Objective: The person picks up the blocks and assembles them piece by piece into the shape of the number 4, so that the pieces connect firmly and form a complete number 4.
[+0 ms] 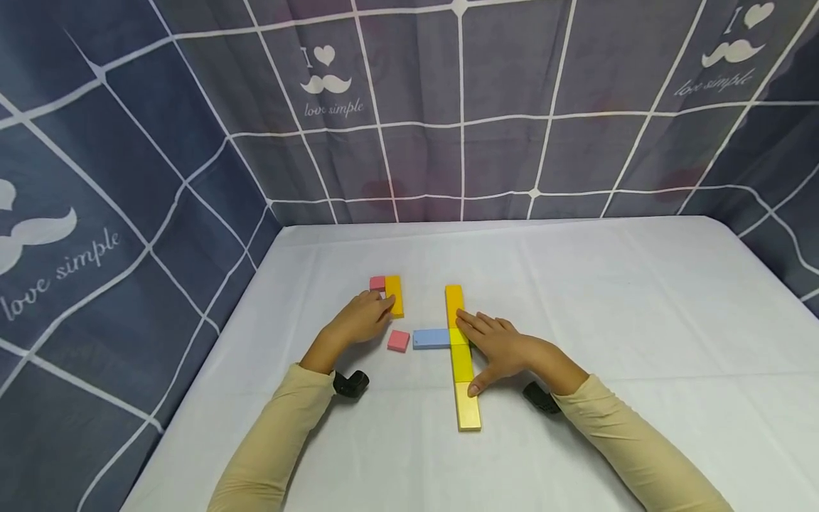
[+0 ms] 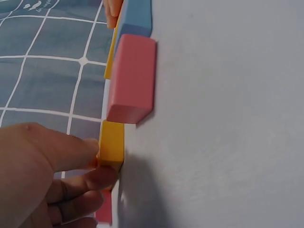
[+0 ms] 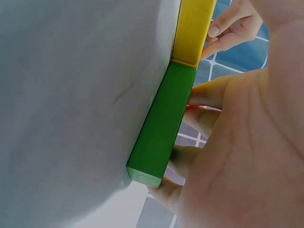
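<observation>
My left hand [image 1: 363, 317] pinches a yellow block [image 1: 394, 295] between thumb and fingertips, as the left wrist view also shows. A pink block [image 1: 377, 283] sits at the far left end of that yellow block. Nearer me lies another pink block [image 1: 398, 341], apart from the left hand. My right hand [image 1: 505, 350] rests with spread fingers along a straight row of several yellow blocks [image 1: 462, 364]; its thumb and forefinger touch the row. Under the right palm, a green block [image 3: 159, 126] meets the row, mostly hidden in the head view. A blue block [image 1: 431, 339] abuts the row's left side.
A white cloth covers the table [image 1: 608, 299]. Dark checked curtains [image 1: 416, 163] hang behind it and at both sides. Black wrist cameras [image 1: 351, 385] sit beneath the sleeves, close over the cloth.
</observation>
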`<state>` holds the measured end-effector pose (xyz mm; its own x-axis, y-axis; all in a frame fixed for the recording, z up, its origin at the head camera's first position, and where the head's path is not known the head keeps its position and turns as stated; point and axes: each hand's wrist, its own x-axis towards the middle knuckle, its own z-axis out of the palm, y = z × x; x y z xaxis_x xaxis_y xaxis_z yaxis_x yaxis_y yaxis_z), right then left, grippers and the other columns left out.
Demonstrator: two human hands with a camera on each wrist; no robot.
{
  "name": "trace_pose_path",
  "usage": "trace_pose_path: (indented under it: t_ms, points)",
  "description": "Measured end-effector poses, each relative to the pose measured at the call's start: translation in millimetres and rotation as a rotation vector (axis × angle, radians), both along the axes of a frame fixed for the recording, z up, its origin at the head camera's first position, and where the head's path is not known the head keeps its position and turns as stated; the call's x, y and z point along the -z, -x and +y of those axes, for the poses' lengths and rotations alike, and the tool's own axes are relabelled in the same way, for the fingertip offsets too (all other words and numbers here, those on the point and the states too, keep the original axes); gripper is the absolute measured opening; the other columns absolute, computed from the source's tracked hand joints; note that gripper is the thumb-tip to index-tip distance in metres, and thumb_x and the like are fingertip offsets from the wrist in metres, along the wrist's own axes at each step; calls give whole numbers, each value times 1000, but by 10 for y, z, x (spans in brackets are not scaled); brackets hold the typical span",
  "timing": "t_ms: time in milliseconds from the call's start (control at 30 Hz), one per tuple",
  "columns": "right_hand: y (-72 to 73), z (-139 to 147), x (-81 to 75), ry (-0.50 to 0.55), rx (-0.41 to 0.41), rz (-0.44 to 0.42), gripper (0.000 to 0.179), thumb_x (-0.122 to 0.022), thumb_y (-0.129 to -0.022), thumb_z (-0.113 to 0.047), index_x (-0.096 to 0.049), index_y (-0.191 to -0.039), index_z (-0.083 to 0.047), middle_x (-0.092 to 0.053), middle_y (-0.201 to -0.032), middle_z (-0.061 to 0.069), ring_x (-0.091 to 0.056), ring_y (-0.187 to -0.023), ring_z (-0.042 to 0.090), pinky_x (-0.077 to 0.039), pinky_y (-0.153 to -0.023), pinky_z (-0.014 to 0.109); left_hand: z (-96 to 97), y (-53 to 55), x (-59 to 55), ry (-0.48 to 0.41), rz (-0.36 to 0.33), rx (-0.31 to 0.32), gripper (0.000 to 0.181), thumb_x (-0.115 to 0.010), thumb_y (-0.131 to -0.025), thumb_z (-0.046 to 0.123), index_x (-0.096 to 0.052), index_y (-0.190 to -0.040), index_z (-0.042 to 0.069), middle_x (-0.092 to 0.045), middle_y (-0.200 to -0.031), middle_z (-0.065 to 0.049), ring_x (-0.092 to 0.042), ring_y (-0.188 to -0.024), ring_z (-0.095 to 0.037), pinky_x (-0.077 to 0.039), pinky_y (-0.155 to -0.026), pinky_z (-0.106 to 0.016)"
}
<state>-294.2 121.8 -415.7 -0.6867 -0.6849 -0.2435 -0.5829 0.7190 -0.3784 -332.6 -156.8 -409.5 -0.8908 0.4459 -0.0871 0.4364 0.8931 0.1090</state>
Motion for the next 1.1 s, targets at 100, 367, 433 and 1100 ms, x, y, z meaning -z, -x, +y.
trace_pose_path:
  t_ms: [100,367,433,1100]
  points:
    - [5,-12,-3,2,-2,-8,119,-70,-62,-63,-11,-146,-3,-1,-154,11,-9,-138,40,-12,-108,57,-8,-10,-2,-32,-2,1,40,-50,-93,20,-51,-129,1,-58,-103,-13,-47,-85,-21,-41,-80,-34]
    - [8,1,-19,-3,-5,-3,119,-70,-62,-63,-11,-146,-3,-1,-154,12,-9,-138,40,-12,-107,58,-11,-5,37,-86,77,9,38,-59,-88,26,-59,-121,6,-56,-106,-12,-50,-93,-23,-42,-86,-38]
    - [7,3,-15,-1,-2,-7,119,-70,-62,-62,-11,-146,-3,-1,-154,12,-9,-139,40,-12,-107,58,-13,0,52,-112,108,22,36,-61,-87,25,-61,-118,6,-55,-111,-13,-51,-100,-26,-42,-89,-39]
    - [6,-6,-9,0,-2,-5,119,-70,-62,-63,-12,-146,-2,-1,-154,12,-10,-138,41,-13,-107,58,-37,-64,77,-164,112,111,30,-60,-88,20,-63,-114,6,-55,-126,-10,-46,-122,-29,-35,-101,-47]
